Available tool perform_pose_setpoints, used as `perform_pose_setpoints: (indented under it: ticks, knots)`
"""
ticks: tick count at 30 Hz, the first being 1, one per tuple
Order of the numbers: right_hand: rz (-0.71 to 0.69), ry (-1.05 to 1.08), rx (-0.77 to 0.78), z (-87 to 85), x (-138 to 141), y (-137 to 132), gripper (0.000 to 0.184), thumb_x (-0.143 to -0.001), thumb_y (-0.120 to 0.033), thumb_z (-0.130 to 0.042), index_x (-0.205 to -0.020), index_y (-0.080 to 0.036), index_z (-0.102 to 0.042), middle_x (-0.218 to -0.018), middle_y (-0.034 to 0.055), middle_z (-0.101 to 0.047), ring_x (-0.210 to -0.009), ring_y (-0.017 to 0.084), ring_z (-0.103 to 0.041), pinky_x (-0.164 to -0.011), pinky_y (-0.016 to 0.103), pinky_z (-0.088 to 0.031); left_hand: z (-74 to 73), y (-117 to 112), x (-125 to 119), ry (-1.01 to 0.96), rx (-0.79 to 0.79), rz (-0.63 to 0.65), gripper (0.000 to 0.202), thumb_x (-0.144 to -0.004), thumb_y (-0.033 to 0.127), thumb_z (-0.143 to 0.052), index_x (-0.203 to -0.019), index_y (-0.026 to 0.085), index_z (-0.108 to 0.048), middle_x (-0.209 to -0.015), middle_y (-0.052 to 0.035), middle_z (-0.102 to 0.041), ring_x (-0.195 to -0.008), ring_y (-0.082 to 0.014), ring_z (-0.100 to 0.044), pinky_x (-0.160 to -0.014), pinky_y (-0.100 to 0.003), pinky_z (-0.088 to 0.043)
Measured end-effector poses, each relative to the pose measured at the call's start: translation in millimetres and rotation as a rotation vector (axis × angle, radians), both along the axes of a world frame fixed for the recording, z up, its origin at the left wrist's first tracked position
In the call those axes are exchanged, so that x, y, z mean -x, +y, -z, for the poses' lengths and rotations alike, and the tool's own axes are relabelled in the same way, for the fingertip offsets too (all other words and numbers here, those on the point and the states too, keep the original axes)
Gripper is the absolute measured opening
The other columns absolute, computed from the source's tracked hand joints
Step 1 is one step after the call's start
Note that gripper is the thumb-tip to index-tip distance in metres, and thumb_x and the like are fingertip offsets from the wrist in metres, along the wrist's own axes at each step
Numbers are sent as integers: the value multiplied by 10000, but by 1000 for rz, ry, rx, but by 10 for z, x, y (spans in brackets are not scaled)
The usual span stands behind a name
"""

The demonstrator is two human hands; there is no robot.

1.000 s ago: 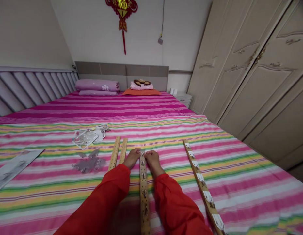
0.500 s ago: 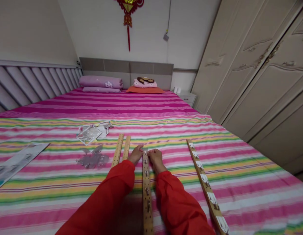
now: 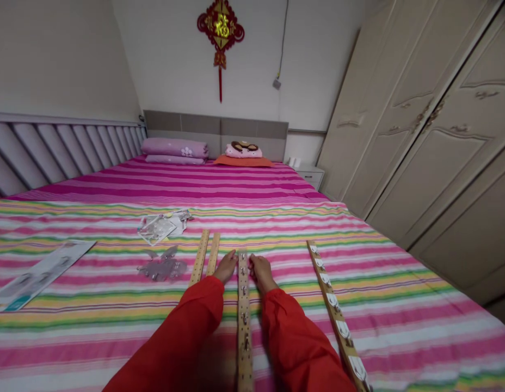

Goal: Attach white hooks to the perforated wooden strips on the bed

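A narrow wooden strip (image 3: 245, 305) with holes lies lengthwise before me, with several small metal hooks (image 3: 244, 318) along it. At its far end, my left hand (image 3: 226, 267) is closed beside the left edge, fingers bent toward the strip. My right hand (image 3: 261, 272) is just right of that end, slightly apart from it, its fingertips drawn together in a pinch. Anything within either hand's fingers is too small or hidden to make out. Two more perforated wooden strips (image 3: 200, 256) lie left of my left hand, partly covered by my sleeve.
To the right lies a wooden strip (image 3: 329, 296) bearing several white-backed hooks. Clear plastic pieces (image 3: 165, 268), opened packets (image 3: 158, 227) and a long hook package (image 3: 44, 275) are on the left. Everything rests on a striped bedspread (image 3: 399, 305); a wardrobe (image 3: 432, 158) stands at right.
My right hand has drawn back slightly to the right from the strip's far end. My left hand stays beside that end. The view has tilted up a little.
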State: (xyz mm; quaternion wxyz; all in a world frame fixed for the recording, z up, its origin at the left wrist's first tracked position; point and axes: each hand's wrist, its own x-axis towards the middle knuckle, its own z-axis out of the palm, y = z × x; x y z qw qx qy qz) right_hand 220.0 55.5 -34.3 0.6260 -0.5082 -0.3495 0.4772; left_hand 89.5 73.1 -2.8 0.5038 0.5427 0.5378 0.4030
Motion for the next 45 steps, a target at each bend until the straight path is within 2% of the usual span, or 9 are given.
perform_pose_setpoints:
  ticks: [7, 15, 22, 25, 30, 35, 37, 41, 45]
  knots:
    - [0, 102, 143, -188, 26, -285, 346, -723, -481, -628, -559, -215, -479, -413, -27, -529, -276, 100, -420, -298, 219, -299, -10, -218, 30, 16, 82, 20, 567, -665, 295, -636, -1209, 152, -561, -1315, -167, -555, -1260, -280, -479, -1010, -353, -401]
    - [45, 211, 124, -292, 32, -823, 315, -650, -431, -723, -585, -191, -530, -538, -14, -582, -444, 108, -545, -436, 217, -425, -64, -660, 67, 47, 131, 25, 679, -624, 268, -662, -1275, 168, -500, -1392, -164, -479, -1324, -285, -401, -1060, -353, -366]
    - [42, 306, 99, -352, -13, -1659, 353, -591, -433, -794, -712, -165, -598, -682, 6, -644, -640, 119, -625, -579, 205, -486, -26, -1148, 206, 12, 156, 72, 670, -676, 293, -626, -1315, 173, -467, -1435, -138, -433, -1337, -249, -386, -1067, -323, -363]
    - [-9, 331, 89, -356, -52, -2093, 424, -564, -477, -812, -761, -151, -626, -724, 26, -673, -667, 128, -642, -610, 216, -503, -43, -1375, 259, -36, 150, 55, 579, -691, 278, -611, -1248, 143, -530, -1392, -155, -484, -1289, -237, -454, -1057, -315, -373]
    - [-38, 286, 116, -228, -66, -2748, 498, -551, -553, -803, -760, -126, -656, -642, 25, -663, -510, 106, -597, -471, 198, -460, -275, -1634, 617, -153, -39, -77, 440, -638, 356, -665, -1016, 130, -658, -1128, -136, -675, -1077, -249, -610, -957, -374, -457]
    - [-102, 299, 194, 29, 126, -3315, 506, -632, -596, -737, -759, -113, -658, -590, 24, -645, -404, 85, -545, -370, 174, -378, -442, -1614, 1249, -79, -290, -358, 287, -622, 344, -601, -816, 145, -675, -847, -74, -716, -822, -211, -645, -807, -369, -505]
    - [-183, 353, 228, 92, 224, -3477, 500, -651, -584, -732, -815, -116, -663, -580, 29, -649, -433, 108, -577, -397, 187, -411, -379, -1582, 1462, -14, -325, -478, 241, -628, 299, -554, -784, 153, -663, -818, -59, -705, -798, -196, -635, -788, -347, -500]
    - [-335, 407, 234, 136, 347, -3611, 425, -671, -445, -782, -908, -109, -675, -611, 49, -679, -518, 119, -619, -492, 201, -465, -98, -1580, 1705, 213, -296, -655, 211, -669, 259, -496, -769, 164, -656, -793, -48, -677, -794, -193, -613, -763, -322, -480]
    - [-388, 429, 190, 218, 372, -3560, 398, -639, -392, -815, -886, -104, -694, -588, 41, -668, -500, 117, -608, -465, 190, -440, 154, -1612, 1735, 520, -370, -682, 256, -754, 275, -448, -845, 186, -670, -842, -50, -655, -765, -190, -577, -701, -307, -448]
